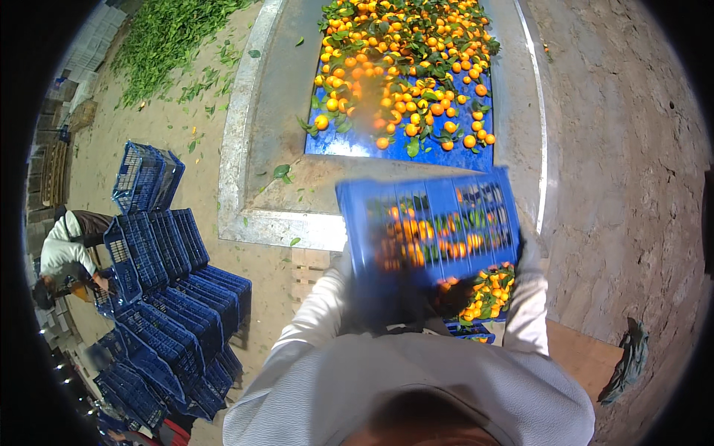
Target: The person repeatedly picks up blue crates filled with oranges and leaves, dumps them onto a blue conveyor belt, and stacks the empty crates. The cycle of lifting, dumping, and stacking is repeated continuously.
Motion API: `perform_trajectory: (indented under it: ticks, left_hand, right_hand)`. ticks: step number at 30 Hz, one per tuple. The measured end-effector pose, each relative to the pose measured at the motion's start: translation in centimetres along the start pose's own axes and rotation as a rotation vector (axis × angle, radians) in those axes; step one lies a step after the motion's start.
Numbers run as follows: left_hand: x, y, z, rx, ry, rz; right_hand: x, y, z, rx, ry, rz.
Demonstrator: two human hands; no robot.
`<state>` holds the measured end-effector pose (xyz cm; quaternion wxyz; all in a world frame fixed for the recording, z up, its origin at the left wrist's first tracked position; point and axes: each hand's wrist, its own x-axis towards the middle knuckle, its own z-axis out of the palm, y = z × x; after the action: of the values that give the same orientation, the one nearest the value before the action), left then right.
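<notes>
A blue plastic crate [432, 223] of orange citrus fruit with green leaves is held up in front of my body, tilted, at the near end of a blue conveyor belt [401, 157]. My left hand [347, 253] is at the crate's left end and my right hand [521, 237] at its right end; both are blurred and largely hidden by the crate and sleeves. On the belt beyond lie many loose orange fruits [411, 130] with leaves. Below the raised crate, more fruit [486, 295] shows in another blue crate [468, 330].
A pale metal frame [290, 226] borders the belt. Stacked blue crates [173, 312] stand on the left, with a person [67, 248] bending beside them. A heap of green leaves [162, 50] lies at upper left. A dark cloth [627, 359] lies at lower right.
</notes>
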<state>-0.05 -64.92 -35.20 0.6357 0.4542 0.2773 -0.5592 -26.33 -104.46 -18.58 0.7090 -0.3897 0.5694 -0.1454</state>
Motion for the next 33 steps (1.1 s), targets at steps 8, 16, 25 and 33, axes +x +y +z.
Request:
perform_trajectory:
  ticks: [8,16,25,33]
  left_hand:
    - [-3.6,5.9,0.0,0.109,-0.018,0.073]
    - [-5.6,2.4,-5.2,-0.100,0.070,0.204]
    - [-21.0,5.7,-3.5,-0.581,0.055,0.579]
    - [-31.1,15.9,-17.0,-0.276,-0.214,0.791]
  right_hand:
    - [14.9,-9.2,10.0,-0.651,0.000,-0.317]
    - [7.3,-9.4,13.0,-0.554,-0.116,-0.429]
    - [-5.6,-5.4,15.7,-0.096,-0.486,-0.428]
    - [-8.6,-5.2,25.2,0.201,-0.710,-0.613]
